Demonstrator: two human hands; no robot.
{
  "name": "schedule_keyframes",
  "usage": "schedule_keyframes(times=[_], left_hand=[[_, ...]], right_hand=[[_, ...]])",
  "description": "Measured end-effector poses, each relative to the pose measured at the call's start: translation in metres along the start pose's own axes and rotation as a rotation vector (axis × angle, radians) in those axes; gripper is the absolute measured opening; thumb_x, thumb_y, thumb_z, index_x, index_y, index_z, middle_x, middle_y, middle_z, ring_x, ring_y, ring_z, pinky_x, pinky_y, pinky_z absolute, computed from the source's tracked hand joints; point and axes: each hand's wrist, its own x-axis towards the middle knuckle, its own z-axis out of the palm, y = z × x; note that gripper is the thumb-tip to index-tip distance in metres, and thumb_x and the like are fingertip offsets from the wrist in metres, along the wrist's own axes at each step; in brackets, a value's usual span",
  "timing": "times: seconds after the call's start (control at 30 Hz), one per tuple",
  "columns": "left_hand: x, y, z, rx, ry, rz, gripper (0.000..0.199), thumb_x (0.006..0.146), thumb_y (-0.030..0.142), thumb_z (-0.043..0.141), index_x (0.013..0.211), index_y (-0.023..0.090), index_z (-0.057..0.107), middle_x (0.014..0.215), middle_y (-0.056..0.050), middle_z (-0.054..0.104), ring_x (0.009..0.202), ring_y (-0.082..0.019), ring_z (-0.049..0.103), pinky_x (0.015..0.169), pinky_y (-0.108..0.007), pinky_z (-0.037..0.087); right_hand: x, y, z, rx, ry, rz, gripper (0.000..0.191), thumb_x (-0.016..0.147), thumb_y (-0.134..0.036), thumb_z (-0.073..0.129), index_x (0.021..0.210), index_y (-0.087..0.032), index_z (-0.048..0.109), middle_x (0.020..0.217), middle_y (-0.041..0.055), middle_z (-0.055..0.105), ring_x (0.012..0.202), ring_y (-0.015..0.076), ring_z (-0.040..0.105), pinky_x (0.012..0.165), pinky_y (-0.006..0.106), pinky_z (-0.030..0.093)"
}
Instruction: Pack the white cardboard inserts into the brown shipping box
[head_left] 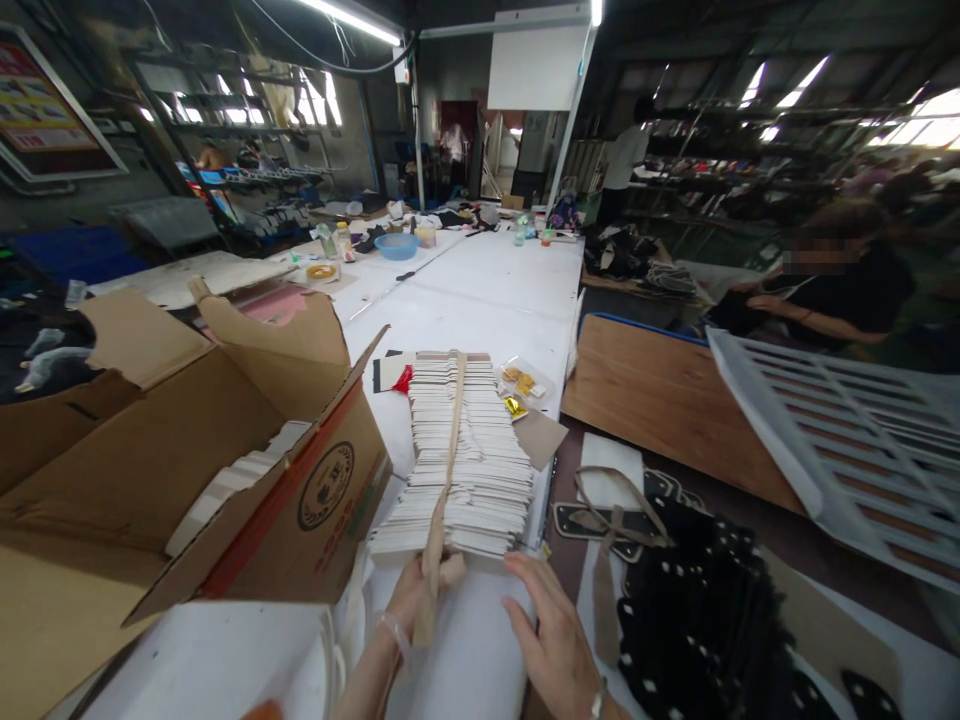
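Note:
A long stack of thin white pieces [472, 470] lies on edge in a row on the white table, running away from me. A tan fabric strip [455, 420] runs lengthwise over the row, and its loose end hangs down at the near side. My left hand [409, 600] is closed on this strip at the near end of the stack; some of its fingers are hidden behind the strip. My right hand [551, 620] is open, thumb apart from the fingers, with its fingertips at the stack's near right corner. Whether they press on it I cannot tell.
An open cardboard box [337, 500] with white pieces [232, 485] inside stands left. Right lie black studded pieces [697, 610] with tan straps, beside a wooden board [675, 400] and a white plastic rack [847, 440]. A blue basin [397, 246] sits farther back. A person [832, 280] sits at right.

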Motion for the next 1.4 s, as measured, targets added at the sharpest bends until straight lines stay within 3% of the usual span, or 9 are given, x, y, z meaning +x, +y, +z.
schedule_keyframes(times=[0.17, 0.27, 0.37, 0.6, 0.7, 0.9, 1.07, 1.23, 1.4], left_hand=[[0.007, -0.018, -0.009, 0.127, -0.006, 0.071, 0.030, 0.078, 0.039, 0.066, 0.095, 0.015, 0.061, 0.098, -0.005, 0.068, 0.095, -0.020, 0.062, 0.093, -0.043, 0.046], [0.006, -0.020, -0.012, 0.195, 0.035, 0.119, 0.038, 0.073, 0.049, 0.064, 0.097, 0.020, 0.063, 0.103, -0.007, 0.071, 0.101, -0.025, 0.063, 0.096, -0.041, 0.044], [0.004, -0.016, -0.015, 0.270, 0.063, 0.153, 0.038, 0.069, 0.060, 0.056, 0.086, 0.027, 0.066, 0.096, -0.005, 0.074, 0.098, -0.029, 0.066, 0.092, -0.041, 0.047], [-0.012, -0.008, -0.019, 0.447, 0.140, 0.246, 0.031, 0.071, 0.054, 0.058, 0.081, 0.025, 0.064, 0.087, -0.006, 0.074, 0.082, -0.026, 0.069, 0.080, -0.037, 0.052], [-0.023, -0.006, -0.019, 0.504, 0.195, 0.303, 0.028, 0.077, 0.052, 0.055, 0.077, 0.025, 0.062, 0.084, -0.003, 0.073, 0.082, -0.022, 0.068, 0.078, -0.032, 0.052], [-0.037, -0.003, -0.011, 0.671, 0.387, 0.502, 0.029, 0.083, 0.047, 0.056, 0.096, 0.022, 0.061, 0.092, -0.006, 0.071, 0.088, -0.020, 0.067, 0.080, -0.031, 0.053], [-0.041, -0.001, 0.003, 0.845, 0.392, 0.749, 0.027, 0.090, 0.031, 0.048, 0.112, 0.022, 0.061, 0.112, -0.007, 0.066, 0.108, -0.018, 0.061, 0.094, -0.030, 0.050], [-0.037, 0.003, 0.012, 1.034, 0.359, 0.917, 0.035, 0.088, 0.019, 0.049, 0.120, 0.029, 0.059, 0.117, -0.005, 0.064, 0.108, -0.018, 0.061, 0.091, -0.031, 0.052], [-0.031, 0.003, 0.011, 1.149, 0.355, 1.002, 0.039, 0.086, 0.017, 0.050, 0.124, 0.025, 0.056, 0.116, -0.008, 0.064, 0.105, -0.022, 0.061, 0.087, -0.035, 0.053]], right_hand=[[-0.003, 0.036, 0.016, -0.066, 0.007, 0.077, 0.035, 0.085, -0.012, 0.047, 0.117, -0.020, 0.060, 0.120, 0.0101, 0.063, 0.115, 0.0224, 0.058, 0.100, 0.037, 0.049], [-0.004, 0.045, 0.029, -0.087, 0.022, 0.071, 0.036, 0.085, -0.013, 0.047, 0.118, -0.020, 0.059, 0.122, 0.0108, 0.061, 0.115, 0.0227, 0.058, 0.098, 0.035, 0.051], [0.001, 0.051, 0.039, -0.090, 0.060, 0.038, 0.037, 0.084, -0.013, 0.050, 0.119, -0.022, 0.058, 0.120, 0.0102, 0.061, 0.111, 0.0229, 0.061, 0.093, 0.033, 0.054], [0.011, 0.045, 0.032, 0.029, 0.063, 0.105, 0.035, 0.083, -0.012, 0.049, 0.115, -0.023, 0.059, 0.117, 0.0099, 0.060, 0.111, 0.0225, 0.060, 0.095, 0.036, 0.052], [0.008, 0.042, 0.030, 0.141, 0.089, 0.166, 0.031, 0.085, -0.015, 0.049, 0.114, -0.022, 0.059, 0.114, 0.0104, 0.060, 0.106, 0.0223, 0.061, 0.087, 0.035, 0.056], [0.003, 0.043, 0.037, 0.357, 0.134, 0.237, 0.019, 0.085, -0.018, 0.053, 0.103, -0.019, 0.060, 0.098, 0.0087, 0.061, 0.089, 0.0191, 0.064, 0.072, 0.029, 0.060], [0.007, 0.045, 0.042, 0.373, 0.156, 0.245, 0.010, 0.088, -0.025, 0.054, 0.093, -0.019, 0.060, 0.093, 0.0079, 0.061, 0.087, 0.0191, 0.063, 0.072, 0.030, 0.060], [0.004, 0.047, 0.043, 0.365, 0.173, 0.229, 0.010, 0.088, -0.025, 0.055, 0.088, -0.019, 0.063, 0.094, 0.0088, 0.063, 0.089, 0.0196, 0.063, 0.076, 0.030, 0.058], [-0.009, 0.043, 0.049, 0.328, 0.222, 0.243, 0.013, 0.088, -0.022, 0.055, 0.093, -0.019, 0.067, 0.099, 0.0099, 0.065, 0.095, 0.0209, 0.063, 0.084, 0.033, 0.056]])
